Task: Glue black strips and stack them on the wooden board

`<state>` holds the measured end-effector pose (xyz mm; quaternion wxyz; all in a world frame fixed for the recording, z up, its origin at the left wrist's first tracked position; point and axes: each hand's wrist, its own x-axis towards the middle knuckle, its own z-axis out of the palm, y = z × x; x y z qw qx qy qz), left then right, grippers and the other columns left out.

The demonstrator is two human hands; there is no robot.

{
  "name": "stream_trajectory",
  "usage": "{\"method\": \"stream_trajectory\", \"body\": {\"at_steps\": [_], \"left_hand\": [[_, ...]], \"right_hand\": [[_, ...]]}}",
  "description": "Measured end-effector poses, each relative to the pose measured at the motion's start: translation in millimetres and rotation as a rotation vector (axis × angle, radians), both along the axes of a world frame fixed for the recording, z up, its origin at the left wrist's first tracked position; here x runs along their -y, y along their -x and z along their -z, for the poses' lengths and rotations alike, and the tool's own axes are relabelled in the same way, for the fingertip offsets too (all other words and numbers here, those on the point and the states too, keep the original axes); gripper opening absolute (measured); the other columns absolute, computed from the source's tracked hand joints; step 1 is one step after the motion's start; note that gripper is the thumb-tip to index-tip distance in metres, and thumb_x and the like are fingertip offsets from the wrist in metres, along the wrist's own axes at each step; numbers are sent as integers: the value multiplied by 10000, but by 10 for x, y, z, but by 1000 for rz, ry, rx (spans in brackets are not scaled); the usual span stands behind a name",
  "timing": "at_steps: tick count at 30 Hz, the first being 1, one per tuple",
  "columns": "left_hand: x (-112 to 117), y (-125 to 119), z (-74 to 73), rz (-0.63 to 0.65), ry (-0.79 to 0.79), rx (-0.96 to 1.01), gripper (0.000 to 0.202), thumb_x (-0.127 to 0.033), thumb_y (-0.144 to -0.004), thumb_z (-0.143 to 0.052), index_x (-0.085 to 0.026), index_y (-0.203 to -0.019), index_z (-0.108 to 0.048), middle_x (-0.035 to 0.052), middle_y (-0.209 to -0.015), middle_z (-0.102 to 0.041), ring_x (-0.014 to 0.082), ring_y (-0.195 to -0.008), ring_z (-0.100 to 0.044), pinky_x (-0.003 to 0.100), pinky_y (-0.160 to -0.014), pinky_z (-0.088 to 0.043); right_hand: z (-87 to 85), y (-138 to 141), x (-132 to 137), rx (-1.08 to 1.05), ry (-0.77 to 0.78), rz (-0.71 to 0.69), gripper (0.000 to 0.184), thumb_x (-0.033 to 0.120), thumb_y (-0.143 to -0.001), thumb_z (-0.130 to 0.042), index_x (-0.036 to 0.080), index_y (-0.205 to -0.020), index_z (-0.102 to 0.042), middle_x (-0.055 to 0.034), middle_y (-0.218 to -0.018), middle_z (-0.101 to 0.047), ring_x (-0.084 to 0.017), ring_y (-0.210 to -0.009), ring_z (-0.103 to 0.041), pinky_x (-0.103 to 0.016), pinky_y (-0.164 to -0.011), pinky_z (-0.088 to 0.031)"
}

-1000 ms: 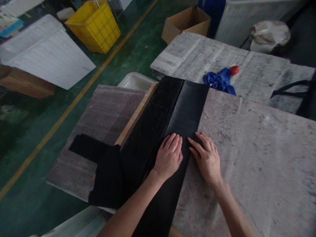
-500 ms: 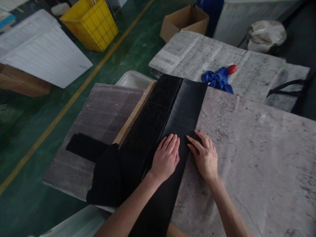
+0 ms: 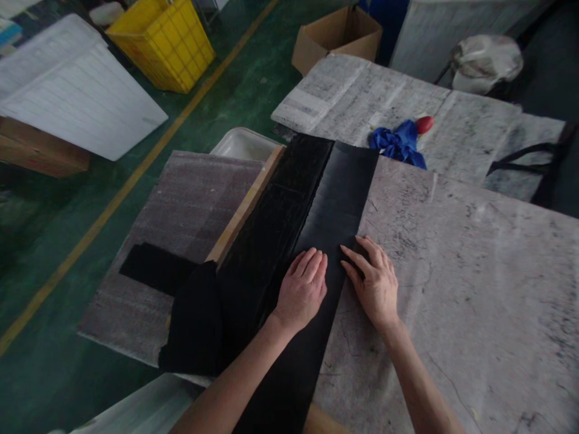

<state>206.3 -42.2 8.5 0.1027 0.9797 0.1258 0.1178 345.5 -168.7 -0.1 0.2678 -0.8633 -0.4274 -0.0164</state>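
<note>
A long black sheet strip (image 3: 346, 187) lies flat along the left side of the pale, scuffed work board. My left hand (image 3: 303, 286) rests palm down on it, fingers straight and lying together. At the strip's right edge is my right hand (image 3: 373, 277), its fingertips touching the edge and its fingers apart. Left of the strip, a darker black stack (image 3: 271, 223) runs alongside against a wooden batten (image 3: 246, 205). A folded piece of black material (image 3: 194, 325) sits near the batten's lower end.
The work board (image 3: 474, 289) spreads to the right. Beyond it lie a blue cloth (image 3: 398, 144) and a red object (image 3: 424, 125). A cardboard box (image 3: 337, 39), yellow crate (image 3: 165, 48) and white bin (image 3: 81, 90) stand on the green floor. A white tub (image 3: 244, 144) sits behind the batten.
The view has shifted very slightly. Both hands stay in nearly the same place on the black strip.
</note>
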Motion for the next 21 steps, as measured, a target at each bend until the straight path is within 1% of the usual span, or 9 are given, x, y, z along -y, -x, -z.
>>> {"method": "stream_trajectory", "body": {"at_steps": [8, 16, 21], "left_hand": [[5, 57, -26, 26, 17, -54, 486, -157, -962, -466, -64, -1438, -445, 113, -1468, -529, 239, -1430, -403, 401, -1215, -358], [45, 90, 2, -2, 36, -51, 506, -139, -953, -450, -70, -1454, -420, 116, -1484, -514, 241, -1441, -388, 423, -1217, -353], [47, 102, -21, 4, 46, -52, 525, -131, -944, -456, -83, -1465, -404, 119, -1488, -507, 244, -1443, -387, 440, -1206, -372]], "right_hand": [[-22, 4, 6, -3, -1, -6, 312, 353, -965, -578, 291, -1256, -670, -72, -1402, -568, -252, -1366, -471, -440, -1103, -431], [-33, -2, 13, -27, -3, -23, 322, 349, -971, -564, 284, -1270, -662, -75, -1417, -554, -251, -1381, -456, -442, -1123, -411], [-31, 5, 18, -33, -1, -15, 322, 343, -968, -569, 282, -1269, -664, -75, -1415, -556, -254, -1382, -456, -439, -1117, -416]]}}
